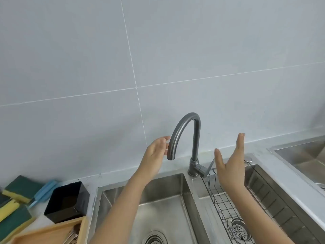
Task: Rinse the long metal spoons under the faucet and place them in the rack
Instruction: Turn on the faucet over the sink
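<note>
The faucet (pixel 186 136) stands at the back of a steel double sink (pixel 175 199), its curved spout reaching over the left basin; no water shows at its mouth. The left hand (pixel 155 155) is raised just left of the spout, fingers straight and loosely spread, the fingertips right by the spout's downward bend; whether they touch it cannot be told. It holds nothing. The right hand (pixel 232 166) is lifted to the right of the faucet, in front of its lever, palm turned inward, fingers straight up and thumb spread apart, also holding nothing.

Below and right of the faucet, a black wire rack (pixel 221 198) sits in the right basin, with a round drain strainer visible through its bars. No spoon shows in it.

Well left of the faucet and lower, on the counter, a wooden tray (pixel 52 233) holds what look like metal spoons (pixel 73 235) at its right end, only partly in view. A black square container (pixel 68 201) stands just behind the tray. Further left lie green and yellow sponges (pixel 19 189) and a blue brush (pixel 44 191). Grey wall tiles (pixel 88 59) rise behind the faucet.
</note>
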